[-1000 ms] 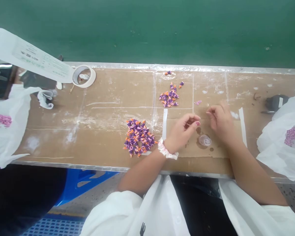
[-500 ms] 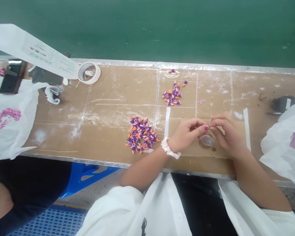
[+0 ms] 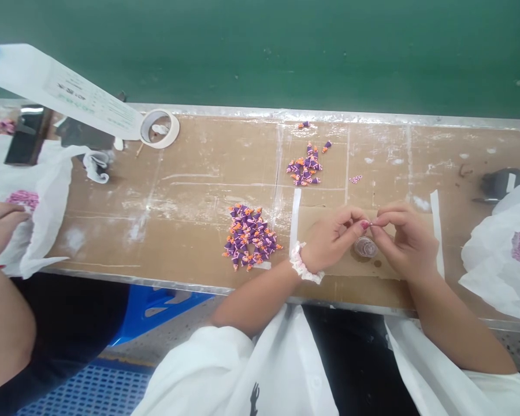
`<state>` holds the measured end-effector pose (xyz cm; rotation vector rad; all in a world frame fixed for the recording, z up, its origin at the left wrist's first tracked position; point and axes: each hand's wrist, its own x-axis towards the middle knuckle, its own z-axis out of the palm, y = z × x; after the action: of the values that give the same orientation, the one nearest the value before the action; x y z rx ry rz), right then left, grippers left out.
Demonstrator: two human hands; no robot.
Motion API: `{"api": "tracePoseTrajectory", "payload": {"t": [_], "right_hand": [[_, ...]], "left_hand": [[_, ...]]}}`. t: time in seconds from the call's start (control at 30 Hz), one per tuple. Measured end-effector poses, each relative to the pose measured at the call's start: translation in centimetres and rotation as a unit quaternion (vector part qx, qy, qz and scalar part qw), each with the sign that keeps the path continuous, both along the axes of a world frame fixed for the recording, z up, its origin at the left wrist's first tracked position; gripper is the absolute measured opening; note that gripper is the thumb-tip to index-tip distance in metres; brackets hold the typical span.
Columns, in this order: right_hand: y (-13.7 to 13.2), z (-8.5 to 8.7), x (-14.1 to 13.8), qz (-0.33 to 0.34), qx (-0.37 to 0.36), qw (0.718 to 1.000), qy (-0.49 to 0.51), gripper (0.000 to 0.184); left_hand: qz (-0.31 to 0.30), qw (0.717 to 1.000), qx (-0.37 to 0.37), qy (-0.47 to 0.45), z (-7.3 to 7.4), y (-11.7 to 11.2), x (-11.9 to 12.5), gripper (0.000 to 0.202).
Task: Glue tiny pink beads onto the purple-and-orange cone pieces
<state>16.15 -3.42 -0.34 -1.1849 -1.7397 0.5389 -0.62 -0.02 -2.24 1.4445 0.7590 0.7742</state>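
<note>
My left hand (image 3: pixel 331 238), with a white scrunchie at its wrist, is closed in a pinch, thumb against forefinger. My right hand (image 3: pixel 405 242) pinches too, its fingertips meeting the left ones. What lies between them is too small to make out. Just below the fingertips stands a small clear plastic cup (image 3: pixel 366 247) on a taped-down cardboard sheet (image 3: pixel 342 267). To the left lies a heap of small purple and orange figurines (image 3: pixel 249 237). A smaller group of similar figurines (image 3: pixel 304 169) sits farther back, beside a few tiny pink-purple pieces (image 3: pixel 356 179).
At the left a co-worker's hand (image 3: pixel 0 228) reaches onto white paper (image 3: pixel 47 231) with pink pieces. A large white bottle (image 3: pixel 69 95), a tape roll (image 3: pixel 170 134) and a dark phone-like object (image 3: pixel 28 136) are behind. More white paper (image 3: pixel 489 254) with pink bits lies right.
A co-worker's hand has come in from the left over the white paper. My two hands keep their pinch at nearly the same place, shifting only slightly.
</note>
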Motion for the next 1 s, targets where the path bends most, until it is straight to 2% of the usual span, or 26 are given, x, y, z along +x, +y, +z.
{"api": "tracePoseTrajectory", "payload": {"t": [0.1, 0.27, 0.43, 0.57, 0.67, 0.73, 0.8, 0.83, 0.9, 1.0], "right_hand": [[-0.1, 0.1, 0.1, -0.001, -0.006, 1.000, -0.015, 0.022], [-0.2, 0.2, 0.2, 0.002, -0.024, 0.999, -0.044, 0.020], [-0.2, 0.1, 1.0, 0.027, -0.048, 0.998, -0.002, 0.017], [-0.1, 0.5, 1.5, 0.025, -0.028, 0.999, 0.028, 0.018], [0.0, 0.7, 1.6, 0.019, -0.020, 0.999, 0.038, 0.018], [0.0, 0.6, 1.6, 0.024, -0.023, 0.999, 0.035, 0.019], [0.0, 0.5, 1.8, 0.031, -0.030, 0.999, 0.022, 0.020], [0.0, 0.4, 1.9, 0.034, -0.032, 0.999, 0.014, 0.020], [0.0, 0.5, 2.0, 0.040, -0.033, 0.999, -0.005, 0.022], [0.1, 1.2, 2.1, 0.072, -0.027, 0.995, -0.063, 0.022]], "left_hand": [[0.025, 0.993, 0.110, 0.032, 0.0, 0.0, 0.1, 0.030], [0.067, 0.956, 0.286, 0.021, -0.3, 0.1, 0.5, 0.019], [0.084, 0.930, 0.357, 0.029, -0.4, 0.1, 0.7, 0.016], [0.080, 0.917, 0.375, 0.108, 0.3, 0.8, -0.1, 0.024], [0.064, 0.893, 0.334, 0.295, 1.6, 1.9, -2.0, 0.027], [0.060, 0.839, 0.250, 0.480, 2.8, 2.6, -3.8, 0.023], [0.064, 0.764, 0.138, 0.627, 4.0, 3.1, -5.7, 0.020], [0.076, 0.732, 0.083, 0.672, 4.4, 3.3, -6.6, 0.021], [0.107, 0.687, 0.007, 0.719, 5.0, 3.7, -8.1, 0.025], [0.138, 0.660, -0.063, 0.736, 5.0, 4.4, -9.3, 0.030]]}}
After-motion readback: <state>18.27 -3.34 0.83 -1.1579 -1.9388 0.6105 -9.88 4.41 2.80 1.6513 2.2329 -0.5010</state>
